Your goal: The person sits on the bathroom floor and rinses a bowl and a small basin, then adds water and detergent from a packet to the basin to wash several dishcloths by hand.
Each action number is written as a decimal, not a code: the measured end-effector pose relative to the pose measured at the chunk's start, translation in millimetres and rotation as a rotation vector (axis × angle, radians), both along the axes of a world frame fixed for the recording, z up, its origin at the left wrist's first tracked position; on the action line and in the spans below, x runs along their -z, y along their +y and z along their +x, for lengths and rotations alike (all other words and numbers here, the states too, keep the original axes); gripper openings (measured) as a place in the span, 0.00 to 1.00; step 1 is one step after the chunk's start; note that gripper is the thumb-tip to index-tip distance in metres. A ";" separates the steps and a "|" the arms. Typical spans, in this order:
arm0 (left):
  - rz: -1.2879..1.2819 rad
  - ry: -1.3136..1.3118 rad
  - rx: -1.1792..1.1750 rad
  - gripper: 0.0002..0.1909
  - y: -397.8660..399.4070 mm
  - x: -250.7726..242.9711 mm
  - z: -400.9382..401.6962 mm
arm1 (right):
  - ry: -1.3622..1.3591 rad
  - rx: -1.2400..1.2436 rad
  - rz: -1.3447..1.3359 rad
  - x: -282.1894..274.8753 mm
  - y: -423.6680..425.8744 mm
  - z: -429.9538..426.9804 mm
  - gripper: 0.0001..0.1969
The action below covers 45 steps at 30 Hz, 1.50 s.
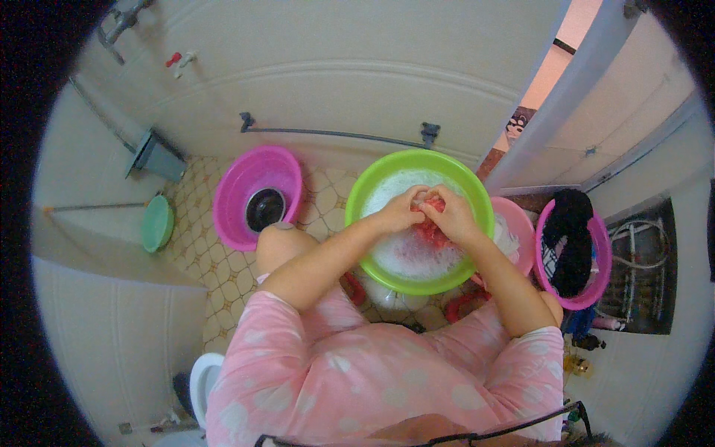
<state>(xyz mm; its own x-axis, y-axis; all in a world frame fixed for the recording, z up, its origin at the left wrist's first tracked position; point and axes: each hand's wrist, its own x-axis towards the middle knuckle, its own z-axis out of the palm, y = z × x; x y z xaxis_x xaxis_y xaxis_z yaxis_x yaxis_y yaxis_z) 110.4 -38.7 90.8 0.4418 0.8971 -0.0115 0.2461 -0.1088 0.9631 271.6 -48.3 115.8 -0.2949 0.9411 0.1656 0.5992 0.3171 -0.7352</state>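
Both hands meet over a lime-green plastic basin [356, 240] that holds white suds [385, 190]. My left hand [403, 209] grips a wet red cloth [429, 226] from its left side. On the other side my right hand [451, 215] grips the same cloth, thumb towards the left hand. The cloth is bunched between the fingers, and its lower part hangs down to the foam. Suds cling around the fingers and the cloth. What lies under the foam is hidden.
A magenta basin [229, 184] with a dark round pan-like object [266, 209] stands left. To the right, a pink basin [519, 223] holds white cloth, and another magenta basin [600, 279] holds black clothing [567, 240]. A door [558, 106] stands ajar beyond. A grey rail [335, 133] runs along the wall.
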 end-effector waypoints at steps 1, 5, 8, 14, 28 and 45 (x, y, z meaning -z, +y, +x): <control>-0.086 0.001 0.050 0.25 -0.4 -7.1 2.4 | 0.016 0.013 -0.027 1.5 0.3 1.3 0.13; -0.169 0.022 0.128 0.21 5.8 15.0 4.8 | 0.165 0.064 -0.035 15.9 11.0 7.1 0.13; -0.251 0.114 0.164 0.18 0.5 -3.6 10.7 | 0.340 0.090 -0.204 27.3 18.2 19.2 0.14; -0.400 -0.247 0.158 0.15 -6.5 -15.0 10.0 | 0.195 -0.014 -0.372 53.8 23.9 30.1 0.25; -0.396 -0.719 -0.272 0.10 14.2 -25.8 -18.5 | 0.178 -0.174 -0.529 4.9 25.3 33.3 0.22; -0.552 -0.135 -0.435 0.14 39.1 88.6 -13.1 | -0.352 -0.009 -0.339 95.4 51.9 4.6 0.22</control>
<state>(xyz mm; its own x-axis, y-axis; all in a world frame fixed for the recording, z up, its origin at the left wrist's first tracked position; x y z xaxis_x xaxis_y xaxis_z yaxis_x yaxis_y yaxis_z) 97.3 0.4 2.2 0.0752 0.8712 -0.4852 0.0318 0.4842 0.8744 276.3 3.5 20.5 -0.2864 0.9219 -0.2609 0.8281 0.1012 -0.5514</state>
